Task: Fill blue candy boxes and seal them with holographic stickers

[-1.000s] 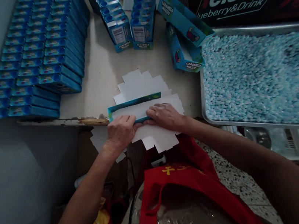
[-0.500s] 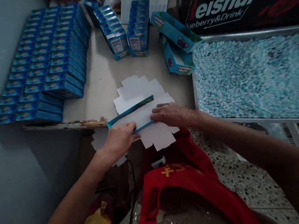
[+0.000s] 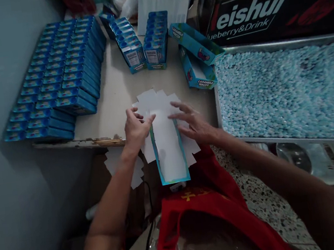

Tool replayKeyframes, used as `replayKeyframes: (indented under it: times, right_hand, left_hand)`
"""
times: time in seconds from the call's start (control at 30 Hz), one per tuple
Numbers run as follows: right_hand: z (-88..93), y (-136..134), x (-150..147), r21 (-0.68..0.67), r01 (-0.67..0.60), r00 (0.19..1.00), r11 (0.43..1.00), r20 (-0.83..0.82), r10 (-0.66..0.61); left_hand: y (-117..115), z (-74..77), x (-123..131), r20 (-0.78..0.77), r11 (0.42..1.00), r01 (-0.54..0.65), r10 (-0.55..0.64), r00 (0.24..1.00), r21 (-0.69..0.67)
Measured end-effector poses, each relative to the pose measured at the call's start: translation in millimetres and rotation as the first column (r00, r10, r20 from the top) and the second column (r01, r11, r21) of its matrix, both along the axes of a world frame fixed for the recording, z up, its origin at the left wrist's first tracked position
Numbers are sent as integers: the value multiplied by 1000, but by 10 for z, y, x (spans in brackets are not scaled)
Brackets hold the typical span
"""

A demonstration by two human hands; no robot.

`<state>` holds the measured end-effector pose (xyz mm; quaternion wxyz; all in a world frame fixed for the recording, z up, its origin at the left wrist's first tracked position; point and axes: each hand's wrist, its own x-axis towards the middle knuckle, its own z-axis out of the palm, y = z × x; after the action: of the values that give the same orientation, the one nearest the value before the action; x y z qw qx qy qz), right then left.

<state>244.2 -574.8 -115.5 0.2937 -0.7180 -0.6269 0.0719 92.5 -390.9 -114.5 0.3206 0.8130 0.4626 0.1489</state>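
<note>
A part-folded blue cardboard tray (image 3: 171, 153) with a white inside lies lengthwise in front of me, its near end wall standing and its far end unfolded. Beneath it are flat white cardboard blanks (image 3: 151, 98) with notched edges. At the tray's far left corner is my left hand (image 3: 137, 131), thumb stretched over the side wall and fingers loosely bent apart from it. My right hand (image 3: 193, 123) hovers by the far right corner with its fingers spread. Neither hand grips the tray.
Stacked blue candy boxes (image 3: 63, 73) fill the table's left side. Two filled trays (image 3: 152, 40) stand at the back, beside two folded trays (image 3: 198, 62) leaning on each other. A metal pan (image 3: 287, 95) of light-blue candies is at right, before a black carton (image 3: 278, 14).
The tray has turned from lying crosswise to pointing lengthwise toward me. Both hands have let go of its near wall and moved up to its far end, with fingers opened.
</note>
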Motion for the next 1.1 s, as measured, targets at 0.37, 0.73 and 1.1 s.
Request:
replayKeyframes:
  times: [0.37,0.73,1.1]
  right_hand:
    - [-380,269,-347,-162,545,753,823,-338,-565]
    - [-277,113,-323,-137,360,909,923,-172,-380]
    - [-229,615,-165,-56,370,905,927,-202,-374]
  left_hand:
    - [-439,-136,52,85,976,-8,-11,996,220]
    - [-442,-171,-8,298,992,-128,126,946,-12]
    - [-357,-76,203,426,981,-183,190,884,-58]
